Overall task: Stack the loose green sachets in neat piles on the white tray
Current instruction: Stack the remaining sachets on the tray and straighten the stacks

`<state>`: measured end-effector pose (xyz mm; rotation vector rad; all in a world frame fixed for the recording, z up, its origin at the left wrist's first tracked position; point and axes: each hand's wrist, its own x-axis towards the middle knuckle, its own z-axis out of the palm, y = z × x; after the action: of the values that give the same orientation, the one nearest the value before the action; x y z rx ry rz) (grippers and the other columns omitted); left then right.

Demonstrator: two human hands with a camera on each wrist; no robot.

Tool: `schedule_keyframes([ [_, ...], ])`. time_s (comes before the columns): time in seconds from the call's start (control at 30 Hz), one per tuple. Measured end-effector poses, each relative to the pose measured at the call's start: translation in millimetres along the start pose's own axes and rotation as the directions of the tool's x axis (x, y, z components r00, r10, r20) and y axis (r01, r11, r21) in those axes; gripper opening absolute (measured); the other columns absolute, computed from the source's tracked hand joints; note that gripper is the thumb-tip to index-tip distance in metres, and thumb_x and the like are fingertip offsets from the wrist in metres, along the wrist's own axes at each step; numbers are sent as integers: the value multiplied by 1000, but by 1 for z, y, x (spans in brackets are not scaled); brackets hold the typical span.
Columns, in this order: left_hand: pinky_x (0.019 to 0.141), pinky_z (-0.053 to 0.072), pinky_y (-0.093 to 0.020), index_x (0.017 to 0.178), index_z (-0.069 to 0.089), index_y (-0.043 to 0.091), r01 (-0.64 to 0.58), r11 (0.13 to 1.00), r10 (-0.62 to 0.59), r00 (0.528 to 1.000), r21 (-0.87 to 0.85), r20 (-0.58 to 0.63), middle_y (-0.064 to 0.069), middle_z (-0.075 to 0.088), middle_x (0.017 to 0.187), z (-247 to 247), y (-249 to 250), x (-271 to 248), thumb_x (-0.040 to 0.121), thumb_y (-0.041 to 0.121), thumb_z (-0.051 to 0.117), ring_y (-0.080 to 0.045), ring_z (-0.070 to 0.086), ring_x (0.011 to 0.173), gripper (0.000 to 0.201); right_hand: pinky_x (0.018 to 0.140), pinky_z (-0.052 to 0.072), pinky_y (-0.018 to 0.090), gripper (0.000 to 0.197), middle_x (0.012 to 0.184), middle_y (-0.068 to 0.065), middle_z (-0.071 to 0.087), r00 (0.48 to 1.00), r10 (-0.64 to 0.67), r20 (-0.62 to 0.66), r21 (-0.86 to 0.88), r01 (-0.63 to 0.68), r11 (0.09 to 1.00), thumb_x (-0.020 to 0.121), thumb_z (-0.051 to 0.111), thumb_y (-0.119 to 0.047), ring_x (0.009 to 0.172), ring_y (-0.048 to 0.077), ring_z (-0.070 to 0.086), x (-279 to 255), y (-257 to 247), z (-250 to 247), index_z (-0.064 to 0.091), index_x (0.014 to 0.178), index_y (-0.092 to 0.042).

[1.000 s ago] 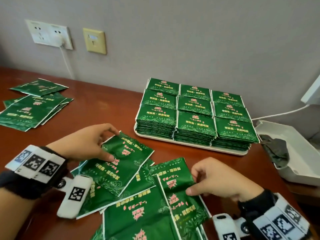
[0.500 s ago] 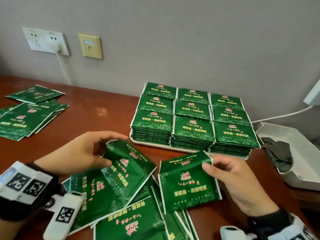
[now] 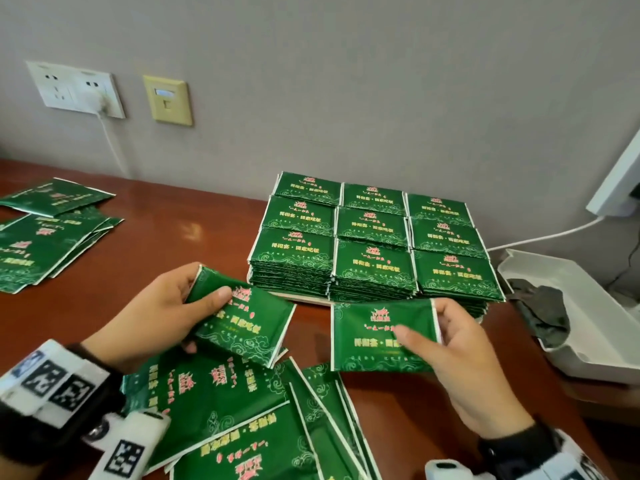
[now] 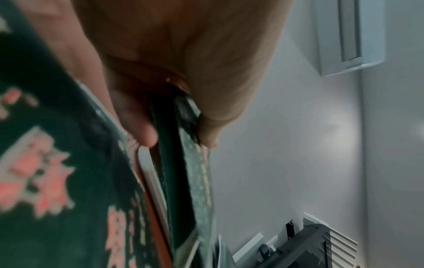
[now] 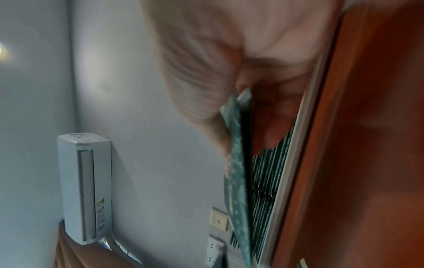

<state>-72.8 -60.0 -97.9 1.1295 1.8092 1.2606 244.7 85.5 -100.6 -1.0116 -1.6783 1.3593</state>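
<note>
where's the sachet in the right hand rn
In the head view, the sachet is held by the right hand above the table, right of centre, just in front of the white tray's near-right pile.

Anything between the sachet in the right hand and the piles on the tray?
Nothing visible. The right hand holds its sachet just in front of the front-row piles on the white tray, with open air between.

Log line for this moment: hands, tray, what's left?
left hand: holds sachet | right hand: holds second sachet | white tray: nine piles | loose sachets: remain
</note>
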Motion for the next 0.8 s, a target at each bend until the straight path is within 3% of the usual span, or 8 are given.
schedule_keyframes([
  [0.1, 38, 47, -28, 114, 53, 22, 104, 988, -103, 995, -111, 14, -16, 68, 85, 3, -2, 0, 88, 14, 67, -17, 57, 49, 31, 58, 54, 34, 44, 98, 8, 76, 979, 181, 93, 6, -182, 983, 82, 78, -1, 84, 25, 74, 1, 4, 0, 47, 111, -13],
  [0.2, 46, 53, -29, 110, 66, 29, 78, 981, -67, 996, -177, 67, -7, 65, 80, 1, 2, -5, 85, 1, 70, -15, 53, 53, 38, 50, 51, 32, 36, 94, 8, 76, 981, 178, 76, 48, -182, 982, 86, 73, -2, 76, 21, 70, 1, 5, 0, 45, 105, -15],
  [0.27, 53, 57, -31, 95, 76, 15, 61, 972, -48, 997, -227, 64, -12, 66, 89, -1, 7, -8, 67, 24, 89, -17, 56, 60, 32, 48, 50, 33, 23, 91, 2, 72, 995, 97, -4, 77, -96, 992, 88, 73, -5, 76, 18, 61, 2, 2, -1, 55, 91, -18],
  [0.33, 60, 59, -29, 91, 79, 10, 20, 960, -3, 998, -279, 59, -7, 67, 81, -4, 10, -8, 39, 50, 97, -16, 61, 65, 68, 48, 50, 33, 18, 88, -2, 70, 997, 49, -52, 96, -44, 994, 89, 71, -7, 78, 16, 57, 4, -2, -4, 65, 78, -20],
  [0.43, 62, 59, -25, 92, 81, 15, -56, 958, 74, 996, -281, 55, -1, 72, 79, 1, 35, -2, 66, 20, 88, -14, 65, 66, 27, 72, 55, 34, 23, 97, -11, 76, 993, -30, -113, 37, 34, 999, 91, 68, -9, 94, 6, 68, 17, -18, -12, 80, 82, -27],
  [0.5, 55, 54, -21, 93, 81, 22, -154, 969, 156, 988, -191, -3, 1, 72, 72, 4, 54, 15, 80, 0, 72, -12, 61, 59, 28, 80, 53, 29, 22, 105, -12, 76, 984, -66, -163, 50, 75, 996, 92, 68, -11, 99, 4, 68, 34, -33, -22, 81, 92, -28],
  [0.67, 49, 37, -5, 100, 76, 19, -244, 969, 234, 956, -37, -176, 17, 62, 53, 13, 88, 81, 84, -1, 73, 7, 53, 49, 25, 94, 56, 42, 31, 121, -7, 69, 967, -103, -234, -9, 104, 995, 87, 75, -8, 95, 15, 69, 89, -58, -60, 75, 106, -32],
  [0.8, 58, 40, -20, 94, 75, 34, -216, 969, 234, 956, 117, -175, 23, 58, 49, 18, 87, 127, 84, 10, 78, 2, 52, 52, 26, 97, 54, 48, 26, 103, -2, 75, 906, -147, -396, -187, 78, 979, 79, 84, -17, 91, 20, 73, 118, -46, -84, 74, 93, -37],
])
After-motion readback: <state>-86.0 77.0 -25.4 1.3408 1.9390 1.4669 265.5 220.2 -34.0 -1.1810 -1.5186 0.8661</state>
